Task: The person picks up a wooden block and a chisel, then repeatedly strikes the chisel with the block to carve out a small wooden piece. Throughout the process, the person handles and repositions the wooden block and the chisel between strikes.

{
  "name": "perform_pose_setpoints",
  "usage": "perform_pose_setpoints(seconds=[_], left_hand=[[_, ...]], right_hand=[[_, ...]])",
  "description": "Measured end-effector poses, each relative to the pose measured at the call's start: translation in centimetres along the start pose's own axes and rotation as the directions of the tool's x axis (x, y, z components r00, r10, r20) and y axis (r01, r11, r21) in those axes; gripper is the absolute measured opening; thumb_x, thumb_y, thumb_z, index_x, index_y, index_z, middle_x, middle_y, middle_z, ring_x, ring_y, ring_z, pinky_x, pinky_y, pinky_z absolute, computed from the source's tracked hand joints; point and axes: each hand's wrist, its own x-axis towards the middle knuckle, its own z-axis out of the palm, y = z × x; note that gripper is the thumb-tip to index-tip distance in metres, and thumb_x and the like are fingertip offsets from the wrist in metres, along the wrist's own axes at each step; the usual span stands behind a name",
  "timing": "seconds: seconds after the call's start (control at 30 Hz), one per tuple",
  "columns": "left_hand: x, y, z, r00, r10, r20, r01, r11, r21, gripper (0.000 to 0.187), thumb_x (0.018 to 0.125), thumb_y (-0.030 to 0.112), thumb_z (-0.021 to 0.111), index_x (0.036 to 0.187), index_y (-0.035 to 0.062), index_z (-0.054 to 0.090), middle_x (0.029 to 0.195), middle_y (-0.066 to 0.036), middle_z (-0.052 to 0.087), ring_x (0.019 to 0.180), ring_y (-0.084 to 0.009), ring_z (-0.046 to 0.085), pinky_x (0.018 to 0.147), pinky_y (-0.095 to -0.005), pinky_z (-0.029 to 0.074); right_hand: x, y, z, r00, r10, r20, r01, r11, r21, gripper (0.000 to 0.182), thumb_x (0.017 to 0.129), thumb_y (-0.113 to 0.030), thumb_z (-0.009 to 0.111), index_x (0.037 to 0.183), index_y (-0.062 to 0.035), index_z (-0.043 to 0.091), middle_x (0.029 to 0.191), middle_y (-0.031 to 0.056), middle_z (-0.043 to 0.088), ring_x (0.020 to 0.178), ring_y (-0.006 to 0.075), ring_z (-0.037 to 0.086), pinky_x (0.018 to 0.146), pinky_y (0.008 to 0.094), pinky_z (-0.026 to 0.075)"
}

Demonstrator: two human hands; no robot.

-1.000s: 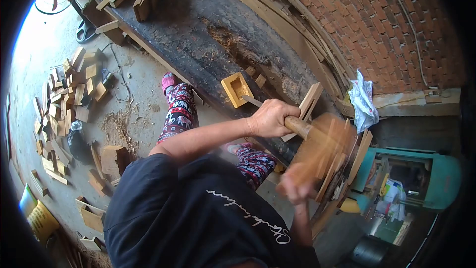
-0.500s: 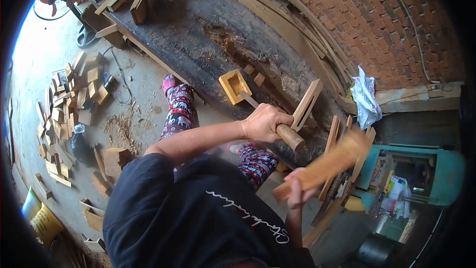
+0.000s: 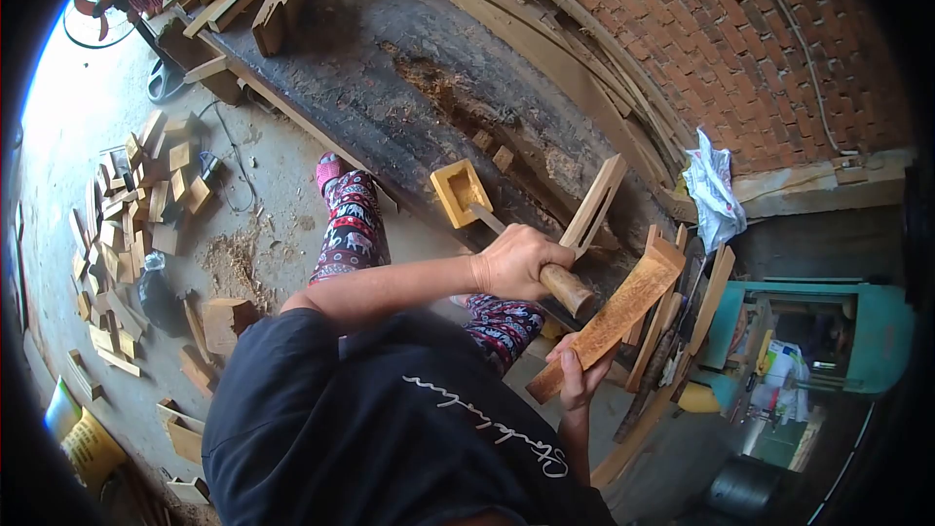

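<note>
My left hand is wrapped around a chisel just where its wooden handle meets the blade. The blade points up and left, and its tip rests at the hollow of a small yellowish wooden block near the bench edge. In my right hand is a wooden mallet, a long squared piece of wood, gripped near its lower end. Its far end lies right of the chisel handle, apart from it. A slotted wooden piece stands on the bench just beyond my left hand.
The dark, worn bench carries shavings and stacked boards. Many wood offcuts lie on the floor at left. A brick wall, a white plastic bag and a green machine are on the right.
The mallet, blurred earlier, now shows sharply; its far end has moved left and slightly down, nearer the chisel handle. My left hand and the chisel have shifted slightly; the block stays about where it was.
</note>
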Motion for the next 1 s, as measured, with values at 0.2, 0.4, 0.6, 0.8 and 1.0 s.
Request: perform_pose_setpoints(seconds=[0.2, 0.4, 0.6, 0.8, 1.0], left_hand=[[0.5, 1.1, 1.2, 0.998, 0.066, 0.01, -0.066, 0.997, 0.043, 0.016, 0.067, 0.013, 0.07, 0.083, 0.0134, 0.067, 0.072, -0.009, 0.065, 0.071, -0.0323, 0.065, 0.06, -0.0428, 0.05], [1.2, 0.7, 1.8, 0.998, 0.032, 0.049, -0.037, 0.995, 0.096, 0.018, 0.067, 0.014, 0.069, 0.083, 0.0116, 0.064, 0.075, -0.009, 0.065, 0.074, -0.0324, 0.065, 0.062, -0.0441, 0.05], [1.5, 0.5, 1.8, 0.999, -0.037, -0.003, 0.037, 0.993, 0.11, 0.022, 0.066, 0.016, 0.07, 0.085, 0.0105, 0.063, 0.075, -0.009, 0.065, 0.075, -0.0339, 0.065, 0.063, -0.0453, 0.05], [1.3, -0.3, 2.3, 0.999, -0.051, 0.015, 0.049, 0.99, 0.132, 0.019, 0.067, 0.017, 0.071, 0.083, 0.0112, 0.062, 0.073, -0.009, 0.064, 0.074, -0.0343, 0.065, 0.062, -0.0455, 0.049], [1.0, -0.8, 2.5, 0.999, -0.048, 0.023, 0.044, 0.989, 0.142, 0.016, 0.068, 0.019, 0.071, 0.079, 0.0122, 0.061, 0.071, -0.01, 0.064, 0.073, -0.0346, 0.065, 0.06, -0.0456, 0.049]], right_hand=[[-0.4, -1.5, 0.4, 0.997, -0.07, 0.034, 0.073, 0.993, -0.09, 0.07, 0.082, -0.02, 0.059, 0.137, 0.0027, 0.022, 0.081, 0.0145, 0.054, 0.065, 0.0204, 0.055, 0.064, 0.0325, 0.049], [-0.1, -3.1, -1.7, 0.994, -0.113, -0.006, 0.112, 0.99, -0.085, 0.057, 0.084, -0.024, 0.058, 0.126, 0.004, 0.033, 0.083, 0.0168, 0.052, 0.065, 0.0214, 0.055, 0.06, 0.0322, 0.05], [0.5, -4.5, -2.8, 0.984, -0.176, -0.031, 0.173, 0.982, -0.075, 0.061, 0.086, -0.031, 0.056, 0.127, 0.0068, 0.033, 0.085, 0.0164, 0.052, 0.068, 0.0218, 0.056, 0.062, 0.0328, 0.051], [1.7, -6.6, -1.5, 0.927, -0.346, -0.147, 0.327, 0.935, -0.141, 0.066, 0.086, -0.039, 0.055, 0.128, 0.0074, 0.033, 0.084, 0.0164, 0.051, 0.068, 0.0215, 0.055, 0.064, 0.0327, 0.05], [-1.0, 0.5, -2.0, 0.992, 0.054, 0.114, 0.001, 0.901, -0.435, 0.054, 0.077, -0.038, 0.061, 0.116, -0.0025, 0.049, 0.083, 0.0086, 0.057, 0.076, 0.0227, 0.058, 0.076, 0.0364, 0.048]])
